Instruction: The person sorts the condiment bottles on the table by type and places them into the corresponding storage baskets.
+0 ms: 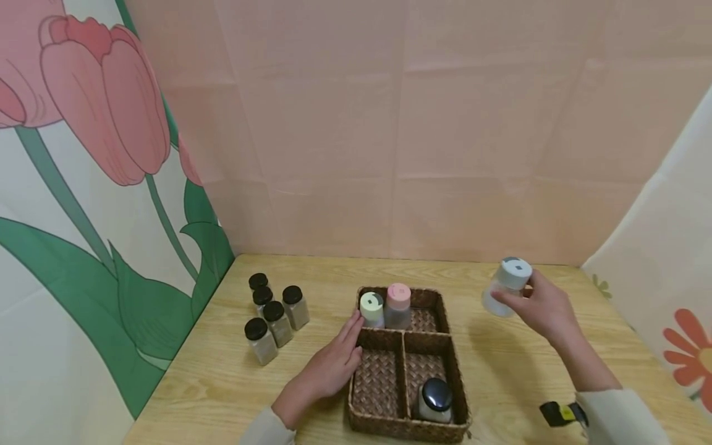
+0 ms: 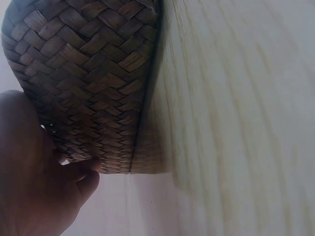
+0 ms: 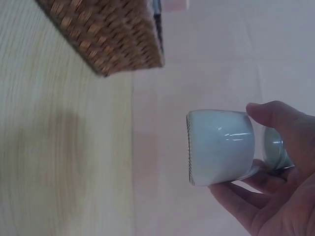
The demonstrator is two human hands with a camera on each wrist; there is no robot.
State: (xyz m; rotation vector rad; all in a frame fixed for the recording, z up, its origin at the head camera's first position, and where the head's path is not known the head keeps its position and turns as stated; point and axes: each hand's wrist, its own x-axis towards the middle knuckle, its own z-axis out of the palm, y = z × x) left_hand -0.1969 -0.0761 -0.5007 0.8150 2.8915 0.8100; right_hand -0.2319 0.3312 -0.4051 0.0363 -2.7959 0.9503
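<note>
A frosted jar with a pale bluish-white lid (image 1: 506, 287) is in the grip of my right hand (image 1: 542, 306), raised above the table to the right of the basket. Thumb and fingers pinch it from two sides; in the right wrist view the jar (image 3: 221, 147) lies sideways across the picture. My left hand (image 1: 334, 364) rests against the left wall of the brown woven basket (image 1: 408, 426), fingers stretched along it. In the basket's back compartment stand a jar with a yellow-green lid (image 1: 371, 308) and one with a pink lid (image 1: 398, 306).
A jar with a shiny dark lid (image 1: 436, 398) stands in the basket's front right compartment. Left of the basket, several black-lidded square jars (image 1: 278, 324) stand grouped on the wooden table (image 1: 194, 383). A black strap (image 1: 562, 413) hangs by the right sleeve. Pink cloth (image 1: 400, 154) rises behind.
</note>
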